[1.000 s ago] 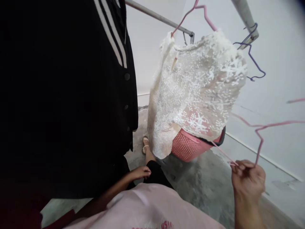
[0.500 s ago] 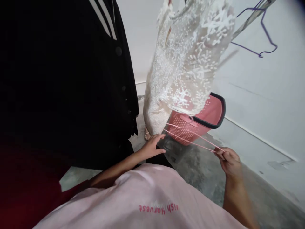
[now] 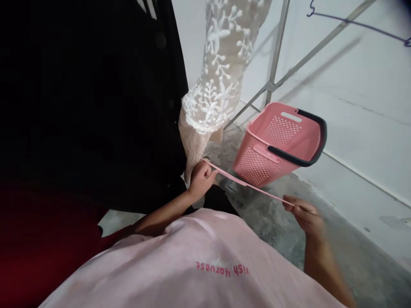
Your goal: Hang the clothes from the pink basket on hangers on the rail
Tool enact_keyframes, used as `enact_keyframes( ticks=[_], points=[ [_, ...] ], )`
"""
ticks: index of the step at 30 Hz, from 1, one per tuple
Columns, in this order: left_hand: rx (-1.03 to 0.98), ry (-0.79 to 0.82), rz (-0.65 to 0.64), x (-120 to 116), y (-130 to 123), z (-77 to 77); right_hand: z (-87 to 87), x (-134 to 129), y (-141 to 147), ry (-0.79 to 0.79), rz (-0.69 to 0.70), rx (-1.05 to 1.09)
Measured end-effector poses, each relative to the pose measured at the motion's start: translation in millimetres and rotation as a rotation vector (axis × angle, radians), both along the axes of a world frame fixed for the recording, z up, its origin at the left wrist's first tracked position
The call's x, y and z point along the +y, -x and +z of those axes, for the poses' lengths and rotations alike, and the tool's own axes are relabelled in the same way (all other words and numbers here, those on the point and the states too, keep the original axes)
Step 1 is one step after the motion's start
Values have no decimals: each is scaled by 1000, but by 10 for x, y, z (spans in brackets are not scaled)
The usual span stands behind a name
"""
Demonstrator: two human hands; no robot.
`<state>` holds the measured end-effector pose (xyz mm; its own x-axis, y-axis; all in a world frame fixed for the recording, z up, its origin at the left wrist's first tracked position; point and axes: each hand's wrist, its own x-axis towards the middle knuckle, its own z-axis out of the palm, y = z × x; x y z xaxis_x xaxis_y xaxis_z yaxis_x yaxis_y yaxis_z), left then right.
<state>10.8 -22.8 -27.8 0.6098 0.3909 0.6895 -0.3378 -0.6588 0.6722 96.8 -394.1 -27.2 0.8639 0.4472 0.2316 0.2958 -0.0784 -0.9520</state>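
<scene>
My left hand (image 3: 201, 179) is closed at the lower end of a white lace garment (image 3: 213, 98), with its fingers curled by one end of a thin pink hanger (image 3: 261, 191). Seen nearly edge-on, the hanger slants down to the right. Its other end is pinched between the thumb and fingers of my right hand (image 3: 303, 213). The garment hangs from above, with raised white floral embroidery over sheer cloth and a plain lining below. How much cloth my left hand grips is hidden.
A pink perforated basket (image 3: 257, 164) with a dark handle stands on the grey floor (image 3: 272, 226). Behind it are a metal rack (image 3: 272, 83) and a purple hanger (image 3: 356, 22). Dark clothing (image 3: 96, 107) fills the left, and red cloth (image 3: 48, 252) lies below it.
My left hand has gone from open to closed at the hanger's left end. The garment has shifted left and now covers less of the basket. The hanger has turned nearly edge-on.
</scene>
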Motion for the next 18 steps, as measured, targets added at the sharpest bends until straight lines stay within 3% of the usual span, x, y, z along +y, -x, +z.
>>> enact_keyframes(
  ticks=[4, 7, 10, 13, 14, 15, 18],
  points=[
    [-77, 43, -37, 63, 42, 15, -60, -8, -37, -28, -125, 6],
    [-22, -150, 48, 85, 55, -24, -64, 30, -56, -9, -127, 16],
    [167, -295, 43, 128, 7, -26, 48, 126, -79, 43, -31, -75],
    [353, -235, -123, 194, -70, -36, 288, 240, -120, 194, 189, -197],
    [368, -191, -182, 217, -92, -55, 384, 272, -141, 205, 199, -255],
    [347, -154, -235, 240, -111, -83, 482, 299, -170, 175, 145, -324],
    [184, -157, -407, 302, -150, -182, 734, 349, -329, 57, -271, -580]
  ],
)
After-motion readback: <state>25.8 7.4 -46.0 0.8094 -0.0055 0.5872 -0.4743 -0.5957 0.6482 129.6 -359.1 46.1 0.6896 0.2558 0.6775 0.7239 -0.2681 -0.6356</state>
